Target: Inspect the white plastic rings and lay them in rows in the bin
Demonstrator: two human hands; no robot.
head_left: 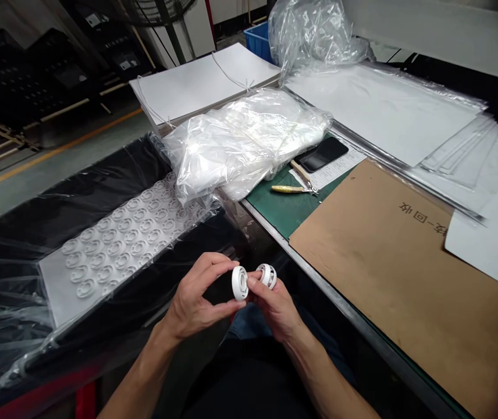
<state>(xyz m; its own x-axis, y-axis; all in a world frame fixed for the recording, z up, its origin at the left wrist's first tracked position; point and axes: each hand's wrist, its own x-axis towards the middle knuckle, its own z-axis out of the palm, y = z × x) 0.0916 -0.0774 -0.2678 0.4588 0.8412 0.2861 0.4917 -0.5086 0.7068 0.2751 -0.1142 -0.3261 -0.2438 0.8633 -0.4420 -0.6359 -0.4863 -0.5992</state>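
Note:
My left hand [196, 302] pinches a small white plastic ring [239, 283] between thumb and fingers, held on edge above my lap. My right hand [277, 308] grips a second white round part [268, 275] with openings in its side, right beside the first, the two almost touching. To the left, a grey tray [63, 291] of several more white round parts lies under clear film on black plastic.
A bundle of clear bags [240, 142] lies past the tray. On the green bench [275, 209] sit brown cardboard [388, 273], a black phone [322, 154], scissors [295, 187], and stacks of white sheets [375, 107]. A blue bin [258, 38] stands at the back.

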